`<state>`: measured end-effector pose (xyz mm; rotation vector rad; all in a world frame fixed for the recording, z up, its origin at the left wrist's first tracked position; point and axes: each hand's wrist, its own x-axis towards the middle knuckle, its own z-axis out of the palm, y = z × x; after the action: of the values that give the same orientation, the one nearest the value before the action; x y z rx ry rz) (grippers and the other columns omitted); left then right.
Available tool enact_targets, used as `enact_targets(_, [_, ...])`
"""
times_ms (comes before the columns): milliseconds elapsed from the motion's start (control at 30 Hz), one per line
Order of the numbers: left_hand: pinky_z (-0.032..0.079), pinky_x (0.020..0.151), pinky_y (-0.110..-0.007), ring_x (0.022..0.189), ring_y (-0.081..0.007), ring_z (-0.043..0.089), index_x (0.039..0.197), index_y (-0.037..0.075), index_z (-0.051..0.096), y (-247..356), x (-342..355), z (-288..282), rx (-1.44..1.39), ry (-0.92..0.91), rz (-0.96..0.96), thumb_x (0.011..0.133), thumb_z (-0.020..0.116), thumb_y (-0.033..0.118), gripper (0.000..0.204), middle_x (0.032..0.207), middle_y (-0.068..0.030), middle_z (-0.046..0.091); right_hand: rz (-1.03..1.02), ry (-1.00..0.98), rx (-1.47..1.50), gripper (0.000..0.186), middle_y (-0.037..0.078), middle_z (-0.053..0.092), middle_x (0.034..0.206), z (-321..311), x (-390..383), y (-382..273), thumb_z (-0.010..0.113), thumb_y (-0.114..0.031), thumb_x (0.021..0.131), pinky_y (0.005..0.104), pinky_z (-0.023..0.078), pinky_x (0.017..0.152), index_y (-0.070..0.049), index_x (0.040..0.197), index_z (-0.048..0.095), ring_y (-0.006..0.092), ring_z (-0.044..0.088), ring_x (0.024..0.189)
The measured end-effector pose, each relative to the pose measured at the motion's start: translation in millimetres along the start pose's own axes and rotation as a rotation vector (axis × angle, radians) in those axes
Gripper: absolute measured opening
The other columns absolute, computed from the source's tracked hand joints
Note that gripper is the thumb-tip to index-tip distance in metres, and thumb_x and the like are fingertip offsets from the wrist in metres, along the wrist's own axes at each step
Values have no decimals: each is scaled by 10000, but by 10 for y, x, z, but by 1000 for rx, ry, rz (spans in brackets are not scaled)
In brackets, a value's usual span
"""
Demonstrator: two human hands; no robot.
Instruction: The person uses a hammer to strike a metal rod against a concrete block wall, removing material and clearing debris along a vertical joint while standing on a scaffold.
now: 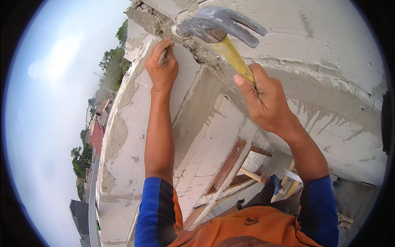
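Note:
A claw hammer (222,26) with a grey, worn head and a yellow handle is raised in front of the wall; my right hand (269,96) is wrapped round its handle. The hammer's striking face points left, toward my left hand (162,66), and the claw points right. That left hand is closed against the top of the pale block wall (135,123), beside a rough mortar joint (197,53). A short grey rod (163,57) shows between its fingers. Most of the rod is hidden by the fist, so its exact kind cannot be told.
On the right rises another pale block wall (329,41) with smeared mortar. Below, the wall has a wooden-framed opening (251,164). Wooden poles (290,183) and a small platform stand beneath me. Beyond the wall's left edge is a drop toward roofs (97,136) and trees (115,66).

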<state>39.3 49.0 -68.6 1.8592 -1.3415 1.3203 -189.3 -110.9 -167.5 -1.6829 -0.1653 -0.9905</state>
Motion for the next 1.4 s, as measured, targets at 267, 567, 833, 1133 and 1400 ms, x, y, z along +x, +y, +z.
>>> enact_targets(267, [556,800,-289,893,-174,668,874,-6,668,-46,103,210,-213,176,-181,872,683,-53,49,1035,-116,680,344,-8,113,294,168,503,559,210,-900,478,521,-269,1033,391,397,466,-13,907,450,286,537,466])
enact_targets(567, [572,761,-297,862,-199,703,1009,-25,640,-75,-199,481,-174,399,-244,907,662,-28,105,961,-135,705,179,-83,28,236,189,552,593,272,-923,318,575,-211,994,436,448,452,-10,938,465,379,597,503])
enact_targets(833, [578,835,-337,941,-250,716,971,-17,663,4,-205,578,-106,397,-268,887,653,-66,98,1008,-173,722,-93,-50,-112,217,178,583,669,542,-514,213,627,-146,950,422,484,499,32,1003,516,353,617,546])
enact_targets(1133, [518,852,-319,968,-213,625,928,29,619,12,-146,581,-218,361,-197,885,650,-62,105,1046,-130,646,-364,58,-363,289,130,585,741,637,-82,311,708,-139,851,378,511,479,13,1037,547,295,618,537])
enact_targets(1400, [527,727,-324,846,-224,630,900,54,639,19,-64,367,84,240,-76,848,684,-69,140,997,-116,618,-382,65,-421,201,79,535,644,601,88,164,643,-190,899,348,512,428,-72,842,491,246,622,487])
